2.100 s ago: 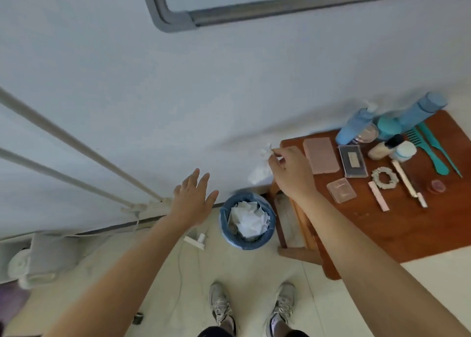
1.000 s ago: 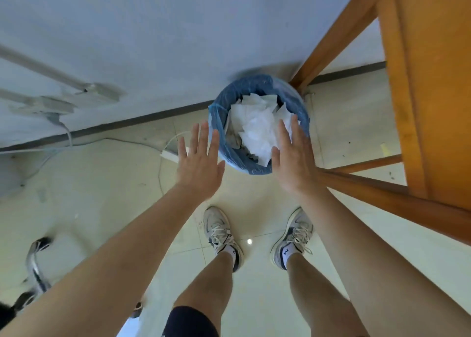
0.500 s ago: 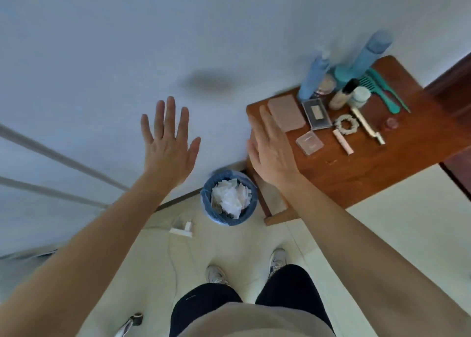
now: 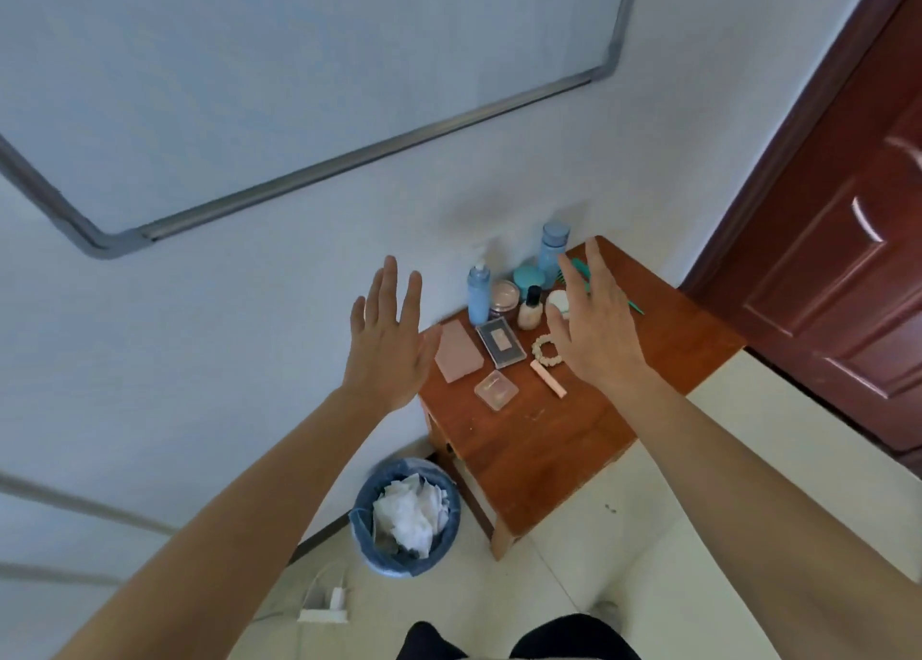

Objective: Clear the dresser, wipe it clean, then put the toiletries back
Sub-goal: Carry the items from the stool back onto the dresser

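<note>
Toiletries [image 4: 501, 342] crowd the wall end of the worktop [image 4: 549, 440], and with the left hand [image 4: 386, 340] beside them and the right hand [image 4: 593, 325] near the tall bottles [image 4: 479, 295], both spread wide and empty, a careless sweep could topple one.

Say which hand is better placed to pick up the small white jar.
Right. The right hand hovers open above the dresser, the white jar beside its thumb. The left hand is open too, but off the dresser's left edge, in front of the wall.
</note>
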`<state>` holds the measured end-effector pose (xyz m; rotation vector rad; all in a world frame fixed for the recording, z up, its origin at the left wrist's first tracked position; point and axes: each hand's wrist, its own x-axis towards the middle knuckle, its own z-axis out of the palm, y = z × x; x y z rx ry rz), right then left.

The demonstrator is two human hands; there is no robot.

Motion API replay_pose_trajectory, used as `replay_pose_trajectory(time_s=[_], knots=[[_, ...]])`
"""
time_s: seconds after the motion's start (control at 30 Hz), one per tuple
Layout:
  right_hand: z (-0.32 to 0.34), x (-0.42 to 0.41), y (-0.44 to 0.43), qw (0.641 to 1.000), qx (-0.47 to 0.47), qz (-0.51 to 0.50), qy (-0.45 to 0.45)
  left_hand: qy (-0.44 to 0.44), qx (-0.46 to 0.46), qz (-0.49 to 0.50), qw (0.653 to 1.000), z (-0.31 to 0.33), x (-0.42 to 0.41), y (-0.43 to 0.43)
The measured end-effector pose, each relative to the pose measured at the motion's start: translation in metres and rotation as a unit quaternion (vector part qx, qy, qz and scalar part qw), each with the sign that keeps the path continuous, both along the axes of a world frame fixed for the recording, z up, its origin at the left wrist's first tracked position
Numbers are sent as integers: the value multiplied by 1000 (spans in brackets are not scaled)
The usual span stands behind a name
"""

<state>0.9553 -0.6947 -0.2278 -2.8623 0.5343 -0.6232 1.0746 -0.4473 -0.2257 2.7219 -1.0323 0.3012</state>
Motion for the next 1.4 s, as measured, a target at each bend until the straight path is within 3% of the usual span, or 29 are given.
replay_pose_trajectory(time_s=[0.37,0.73,1.17,1.4], knots=[[-26,-3,-172,997,46,33,57,89,6,144,986,-22,-20,-145],[-45,63,-217,987,122,76,77,167,-9,206,964,-52,8,-204],[-77,136,-217,971,164,124,120,263,-159,325,894,-97,66,-223],[-102,180,-220,947,247,187,85,290,-201,433,829,-113,76,-237]])
